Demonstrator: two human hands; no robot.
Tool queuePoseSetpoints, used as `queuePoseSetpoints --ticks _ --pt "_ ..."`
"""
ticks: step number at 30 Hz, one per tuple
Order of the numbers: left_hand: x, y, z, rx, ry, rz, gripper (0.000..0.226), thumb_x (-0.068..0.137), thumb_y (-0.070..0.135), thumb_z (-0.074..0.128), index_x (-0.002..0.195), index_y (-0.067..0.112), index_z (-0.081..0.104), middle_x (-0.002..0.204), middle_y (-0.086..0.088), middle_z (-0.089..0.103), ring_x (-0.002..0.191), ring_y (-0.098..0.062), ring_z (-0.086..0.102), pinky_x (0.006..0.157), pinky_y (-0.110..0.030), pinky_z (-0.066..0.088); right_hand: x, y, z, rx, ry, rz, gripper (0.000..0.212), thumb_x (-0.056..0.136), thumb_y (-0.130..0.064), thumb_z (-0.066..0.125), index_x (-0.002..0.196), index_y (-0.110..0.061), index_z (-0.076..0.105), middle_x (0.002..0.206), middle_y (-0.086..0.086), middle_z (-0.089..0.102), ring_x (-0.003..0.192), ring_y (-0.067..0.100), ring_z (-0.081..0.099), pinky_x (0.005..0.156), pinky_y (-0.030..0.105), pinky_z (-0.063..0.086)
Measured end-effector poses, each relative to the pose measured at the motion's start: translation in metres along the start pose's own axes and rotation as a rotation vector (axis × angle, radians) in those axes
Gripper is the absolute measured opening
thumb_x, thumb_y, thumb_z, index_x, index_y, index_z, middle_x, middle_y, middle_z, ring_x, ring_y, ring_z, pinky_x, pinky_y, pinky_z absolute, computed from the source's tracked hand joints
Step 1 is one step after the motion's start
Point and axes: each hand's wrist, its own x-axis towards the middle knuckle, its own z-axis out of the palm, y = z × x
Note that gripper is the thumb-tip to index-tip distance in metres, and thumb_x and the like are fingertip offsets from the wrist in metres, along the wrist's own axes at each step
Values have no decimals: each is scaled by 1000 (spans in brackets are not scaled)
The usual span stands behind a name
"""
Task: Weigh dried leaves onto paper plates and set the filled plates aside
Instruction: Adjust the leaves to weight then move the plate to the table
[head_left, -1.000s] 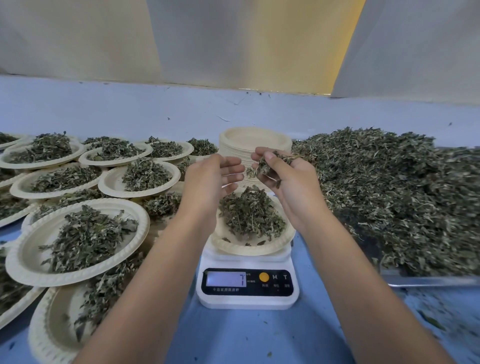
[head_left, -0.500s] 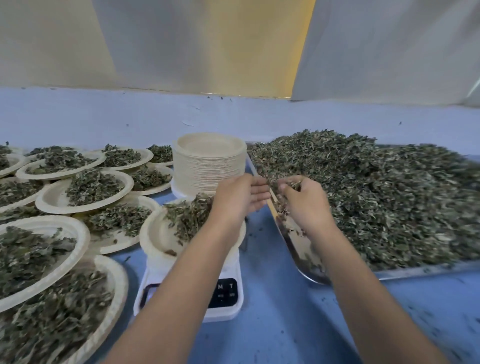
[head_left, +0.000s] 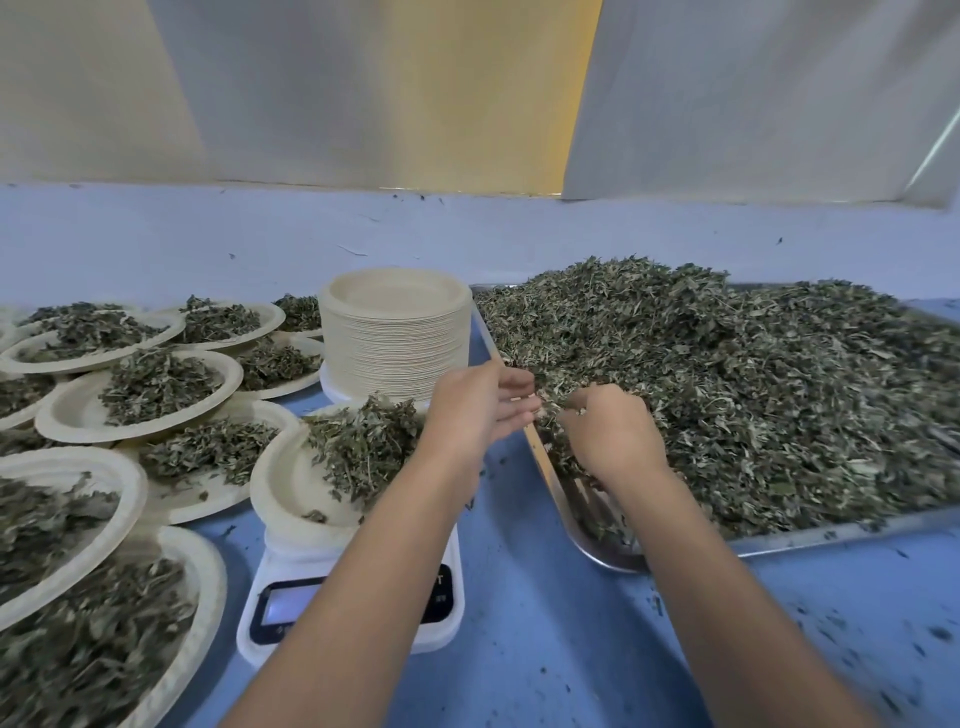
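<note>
**A:** Where are the hands?

**B:** The right hand (head_left: 613, 431) is knuckles-up at the near left corner of the heap of dried green leaves (head_left: 753, 395). The heap fills the flat steel tray (head_left: 831, 535). Its fingers are curled down into the leaves, closing on a pinch, though I can't tell how much it has. The left hand (head_left: 478, 410) hovers over the tray's left rim, fingers straight and loose, holding nothing.

**A:** And the plate being filled?

**B:** The round beige paper plate (head_left: 291, 483) sits on the small white digital scale (head_left: 353, 613), just left of the tray. An arm hides most of the display.

**A:** So how should this step go?

**B:** I'd take a small pinch, carry it low with the free hand cupped beneath, and drop it mid-plate. Then clear the arm and read the display.

**A:** Which way does it point?

**B:** The plate is round, so it has no long axis. It faces up, with its mound lying toward the far right side. The tray's long axis seems to run left to right. The leaf bits lie every way.
</note>
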Motion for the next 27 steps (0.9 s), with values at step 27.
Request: queuePoseSetpoints --ticks 27 --pt "-19 14 -140 216 458 280 36 96 10 38 124 19 60 111 12 55 104 -5 46 86 -27 30 -19 -75 57 810 1 -114 30 95 -13 46 117 -19 65 119 -3 64 74 3 48 70 23 40"
